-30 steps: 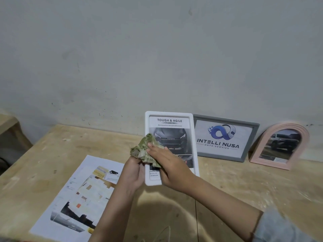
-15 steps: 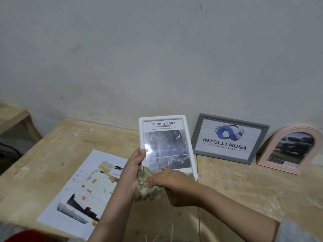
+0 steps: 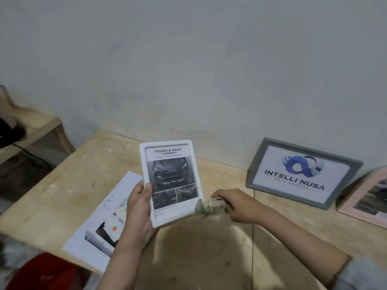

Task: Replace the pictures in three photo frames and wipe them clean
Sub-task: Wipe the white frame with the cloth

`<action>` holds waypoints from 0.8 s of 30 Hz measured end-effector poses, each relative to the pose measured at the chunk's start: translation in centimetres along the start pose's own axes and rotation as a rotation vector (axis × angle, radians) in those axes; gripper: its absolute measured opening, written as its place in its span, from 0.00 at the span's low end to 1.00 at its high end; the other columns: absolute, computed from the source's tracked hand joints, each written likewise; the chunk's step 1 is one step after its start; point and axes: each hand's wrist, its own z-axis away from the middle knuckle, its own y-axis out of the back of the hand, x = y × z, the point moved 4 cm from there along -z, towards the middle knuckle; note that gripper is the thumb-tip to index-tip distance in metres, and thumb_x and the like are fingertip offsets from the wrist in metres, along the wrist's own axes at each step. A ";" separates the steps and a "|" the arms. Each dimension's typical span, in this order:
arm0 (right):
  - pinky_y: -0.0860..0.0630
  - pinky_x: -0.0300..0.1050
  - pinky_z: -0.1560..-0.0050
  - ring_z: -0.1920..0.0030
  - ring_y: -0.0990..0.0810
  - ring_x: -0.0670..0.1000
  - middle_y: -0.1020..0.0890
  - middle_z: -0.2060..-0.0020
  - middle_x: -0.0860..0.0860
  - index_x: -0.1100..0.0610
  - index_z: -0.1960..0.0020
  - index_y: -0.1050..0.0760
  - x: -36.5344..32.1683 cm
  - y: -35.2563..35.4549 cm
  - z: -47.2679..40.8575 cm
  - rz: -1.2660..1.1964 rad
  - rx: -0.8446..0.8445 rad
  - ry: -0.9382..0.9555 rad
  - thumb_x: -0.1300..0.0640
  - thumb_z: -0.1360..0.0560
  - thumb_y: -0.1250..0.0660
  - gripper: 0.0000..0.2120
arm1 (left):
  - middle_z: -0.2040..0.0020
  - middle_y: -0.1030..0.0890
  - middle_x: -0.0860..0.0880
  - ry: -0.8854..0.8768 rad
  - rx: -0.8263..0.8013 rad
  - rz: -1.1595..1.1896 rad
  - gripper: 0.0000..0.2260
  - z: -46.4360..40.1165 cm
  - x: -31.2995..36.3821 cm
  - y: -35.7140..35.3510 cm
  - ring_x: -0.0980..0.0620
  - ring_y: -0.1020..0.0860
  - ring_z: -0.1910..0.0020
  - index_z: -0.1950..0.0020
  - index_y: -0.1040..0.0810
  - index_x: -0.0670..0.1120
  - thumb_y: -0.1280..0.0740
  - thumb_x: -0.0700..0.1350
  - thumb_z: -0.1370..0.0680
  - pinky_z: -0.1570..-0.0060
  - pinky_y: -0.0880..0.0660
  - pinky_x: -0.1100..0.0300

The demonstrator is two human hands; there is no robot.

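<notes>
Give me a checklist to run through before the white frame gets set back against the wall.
1. Left hand grips the white frame firmly: ok.
2. Picture seated straight in that frame: ok.
3. Cloth off the glass, held in the right hand: ok.
4. Glass free of smears: cannot tell.
5. Room at the wall left of the grey frame: ok.
6. Loose printed sheet out of the landing spot: ok, it lies nearer the table's front.

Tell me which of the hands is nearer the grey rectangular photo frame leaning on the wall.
Right. The right hand, gripping a crumpled cloth, lies just left of the grey rectangular photo frame; the left hand is farther left.
</notes>
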 end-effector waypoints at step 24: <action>0.42 0.58 0.31 0.34 0.30 0.59 0.26 0.37 0.55 0.55 0.35 0.31 9.8 -2.6 -13.8 0.001 -0.059 -0.267 0.64 0.27 0.37 0.21 | 0.42 0.21 0.36 0.149 0.096 -0.062 0.12 -4.6 -3.3 3.3 0.39 0.22 0.45 0.39 0.25 0.39 0.44 0.39 0.18 0.41 0.26 0.44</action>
